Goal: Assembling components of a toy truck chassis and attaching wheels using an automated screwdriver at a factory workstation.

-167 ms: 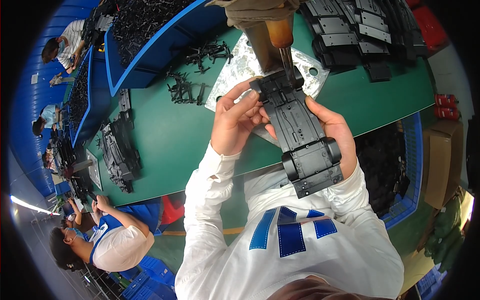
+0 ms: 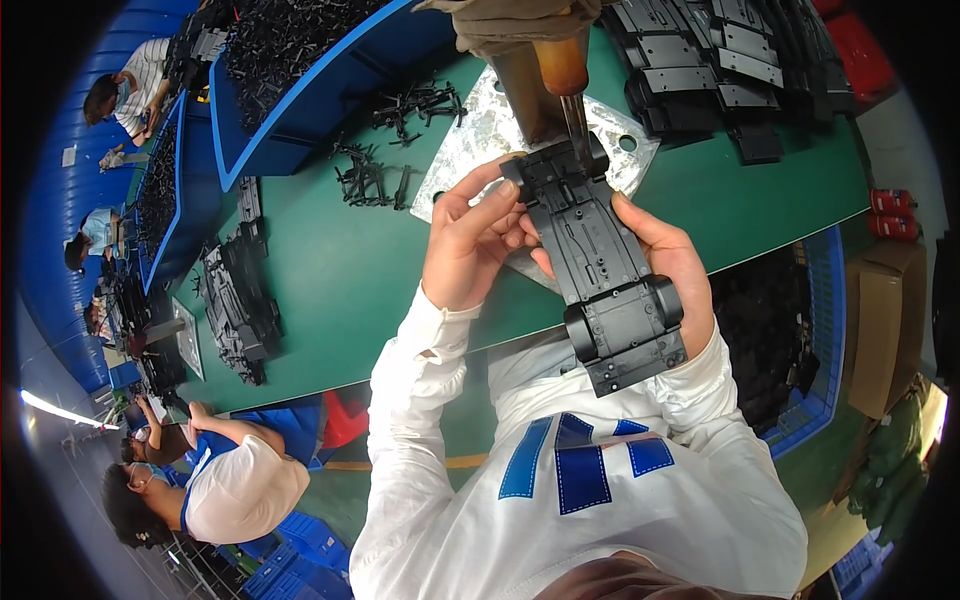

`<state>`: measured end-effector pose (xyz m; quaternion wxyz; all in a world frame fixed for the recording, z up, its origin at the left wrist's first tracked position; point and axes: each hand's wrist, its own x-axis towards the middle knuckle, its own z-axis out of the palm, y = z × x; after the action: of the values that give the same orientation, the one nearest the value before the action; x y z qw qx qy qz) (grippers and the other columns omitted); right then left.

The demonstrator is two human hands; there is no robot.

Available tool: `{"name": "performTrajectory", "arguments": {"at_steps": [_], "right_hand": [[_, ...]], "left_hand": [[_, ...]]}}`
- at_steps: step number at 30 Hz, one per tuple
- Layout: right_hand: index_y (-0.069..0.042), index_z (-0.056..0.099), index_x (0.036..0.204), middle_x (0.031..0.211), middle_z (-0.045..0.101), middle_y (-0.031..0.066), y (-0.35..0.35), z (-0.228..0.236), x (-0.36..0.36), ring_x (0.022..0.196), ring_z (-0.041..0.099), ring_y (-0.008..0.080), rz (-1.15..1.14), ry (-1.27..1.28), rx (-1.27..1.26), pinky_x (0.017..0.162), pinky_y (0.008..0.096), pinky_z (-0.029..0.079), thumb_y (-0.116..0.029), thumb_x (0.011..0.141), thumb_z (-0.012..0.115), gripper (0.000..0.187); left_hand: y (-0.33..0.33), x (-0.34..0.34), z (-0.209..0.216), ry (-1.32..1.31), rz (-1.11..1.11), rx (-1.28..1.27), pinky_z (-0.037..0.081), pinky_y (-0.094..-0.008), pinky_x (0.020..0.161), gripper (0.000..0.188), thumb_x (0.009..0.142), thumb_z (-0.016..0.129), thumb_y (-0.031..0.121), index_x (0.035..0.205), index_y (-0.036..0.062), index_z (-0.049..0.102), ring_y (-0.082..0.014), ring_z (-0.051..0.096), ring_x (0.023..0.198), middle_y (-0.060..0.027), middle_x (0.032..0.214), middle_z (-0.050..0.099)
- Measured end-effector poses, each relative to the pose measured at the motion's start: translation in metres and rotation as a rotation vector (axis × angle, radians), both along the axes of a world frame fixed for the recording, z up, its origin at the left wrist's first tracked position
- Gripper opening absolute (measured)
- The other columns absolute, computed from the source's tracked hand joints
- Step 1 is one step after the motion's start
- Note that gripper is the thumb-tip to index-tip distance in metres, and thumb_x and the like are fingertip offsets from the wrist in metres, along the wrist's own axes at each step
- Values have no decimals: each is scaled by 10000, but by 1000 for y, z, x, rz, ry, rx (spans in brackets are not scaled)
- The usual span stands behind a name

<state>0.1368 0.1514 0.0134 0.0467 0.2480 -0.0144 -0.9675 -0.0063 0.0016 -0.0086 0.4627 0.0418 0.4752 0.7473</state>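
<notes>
A long black plastic toy-car chassis [image 2: 600,250] is tilted between my two hands above the table edge. My left hand [image 2: 468,235] is closed on its far left side, thumb on top by the wheel arch. My right hand [image 2: 672,268] grips the right side, with the thumb along the edge and the other fingers hidden underneath. A tool with an amber handle [image 2: 560,68] and a metal shaft [image 2: 575,125] points down at the chassis's far end; whether its tip touches cannot be made out. Beneath lies a silvery metal plate [image 2: 450,165] with holes.
Small black plastic parts [image 2: 375,180] lie left on the green table [image 2: 320,270]. A blue bin [image 2: 300,125] of similar parts stands behind them. Stacked black chassis [image 2: 690,75] fill the far right, others [image 2: 238,305] the left. Beside me are a blue crate [image 2: 835,330] and a co-worker [image 2: 245,490].
My hands, the chassis and the tool look the same. At the lower left, the co-worker's arm and head have shifted slightly.
</notes>
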Motion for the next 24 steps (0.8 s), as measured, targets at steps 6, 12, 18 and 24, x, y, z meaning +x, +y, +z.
{"name": "performTrajectory", "arguments": {"at_steps": [6, 12, 18, 24], "right_hand": [[86, 463, 1360, 1286, 586, 269, 0, 0, -1, 1129, 626, 406, 5, -14, 47, 1020, 471, 511, -325, 1058, 380, 517], [85, 460, 1364, 1289, 584, 268, -1, 2, -1, 1131, 624, 410, -3, -16, 40, 1023, 472, 508, -322, 1058, 380, 515], [87, 461, 1360, 1287, 584, 271, -1, 0, -1, 1136, 620, 413, 0, -9, 37, 1020, 476, 510, -323, 1057, 389, 515], [88, 459, 1360, 1282, 584, 276, 1, -3, -1, 1139, 618, 416, 4, -1, 2, 1022, 480, 507, -332, 1058, 390, 522]], "left_hand": [[0, 0, 0, 13, -8, 10, 484, -242, 652, 481, 942, 629, 177, 1346, -51, 499, -146, 604, 708, -88, 863, 639], [1, 0, 1, 14, -8, 15, 488, -245, 656, 484, 944, 626, 176, 1348, -54, 492, -145, 599, 708, -92, 864, 640], [0, 0, 0, 13, -7, 11, 490, -248, 656, 484, 944, 627, 175, 1348, -54, 491, -145, 594, 701, -94, 859, 639], [1, 0, 1, 10, -3, 4, 494, -250, 653, 482, 942, 632, 173, 1344, -54, 494, -148, 599, 699, -91, 849, 635]]}}
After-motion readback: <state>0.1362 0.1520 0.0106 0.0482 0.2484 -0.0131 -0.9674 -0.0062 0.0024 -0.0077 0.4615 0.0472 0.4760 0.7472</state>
